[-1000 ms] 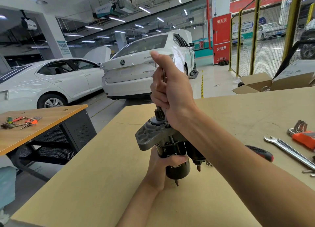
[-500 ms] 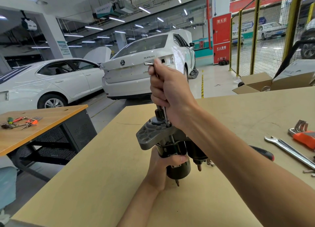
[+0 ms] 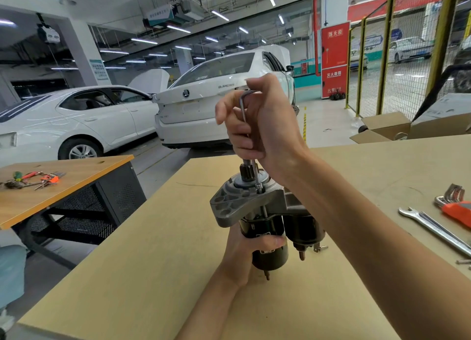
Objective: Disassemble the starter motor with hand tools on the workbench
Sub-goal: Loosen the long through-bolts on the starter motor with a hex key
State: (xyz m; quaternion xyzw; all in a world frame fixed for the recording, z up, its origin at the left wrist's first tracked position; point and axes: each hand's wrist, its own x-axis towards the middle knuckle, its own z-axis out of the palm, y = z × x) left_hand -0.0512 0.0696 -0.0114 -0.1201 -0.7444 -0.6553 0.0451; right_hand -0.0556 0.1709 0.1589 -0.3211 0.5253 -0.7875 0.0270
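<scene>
The starter motor (image 3: 265,227) stands upright on the workbench (image 3: 153,276), its grey aluminium nose housing (image 3: 234,204) on top and its black body below. My left hand (image 3: 244,253) grips the black body from the left. An L-shaped hex key (image 3: 244,115) stands vertically with its tip in a bolt on the housing beside the pinion gear (image 3: 246,172). My right hand (image 3: 262,125) holds the key's upper part, the forefinger loosened and the short bend showing above the fingers.
At the bench's right edge lie a combination wrench (image 3: 433,227) and an orange-handled hex key set (image 3: 456,207). A second bench (image 3: 76,186) at left carries several small tools. Cardboard boxes (image 3: 387,128) stand beyond the bench; white cars are parked behind.
My right hand has turned on the hex key and its fingers have loosened, so the bent top now shows. The motor and my left hand stay put.
</scene>
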